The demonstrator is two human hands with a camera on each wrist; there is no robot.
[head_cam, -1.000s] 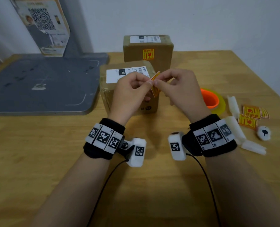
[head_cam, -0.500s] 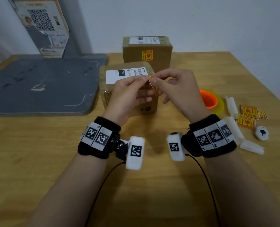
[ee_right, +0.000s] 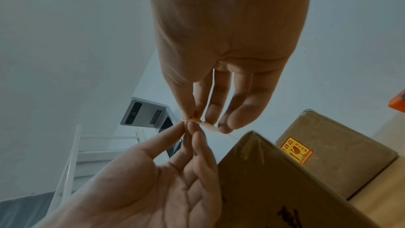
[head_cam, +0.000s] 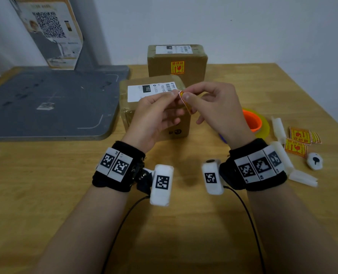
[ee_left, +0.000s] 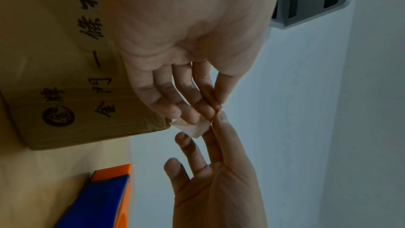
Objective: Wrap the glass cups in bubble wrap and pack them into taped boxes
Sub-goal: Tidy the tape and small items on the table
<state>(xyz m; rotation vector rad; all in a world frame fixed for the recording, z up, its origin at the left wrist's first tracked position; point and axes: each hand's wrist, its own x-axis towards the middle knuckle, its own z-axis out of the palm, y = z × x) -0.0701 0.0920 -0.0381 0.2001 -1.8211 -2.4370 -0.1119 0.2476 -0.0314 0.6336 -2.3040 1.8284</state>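
Note:
Both hands are raised above the near taped cardboard box (head_cam: 176,127), pinching one small orange-and-yellow fragile sticker (head_cam: 184,99) between them. My left hand (head_cam: 170,99) pinches its upper corner with thumb and forefinger; my right hand (head_cam: 187,95) pinches the same corner from the other side. The sticker's white backing (ee_left: 192,127) shows in the left wrist view, and the sticker (ee_right: 203,124) appears edge-on in the right wrist view. A second taped box (head_cam: 192,64) with a fragile sticker on its front stands behind. No glass cups or bubble wrap are visible.
An orange tape roll (head_cam: 253,120) lies right of the near box. Spare fragile stickers (head_cam: 299,135), white backing strips (head_cam: 278,127) and a small white round object (head_cam: 314,161) lie at the table's right. A grey mat (head_cam: 45,103) covers the left of the wooden table (head_cam: 45,194).
Both hands shifted slightly while working the sticker's corner; the sticker now hangs more upright between the fingertips. The boxes have not moved.

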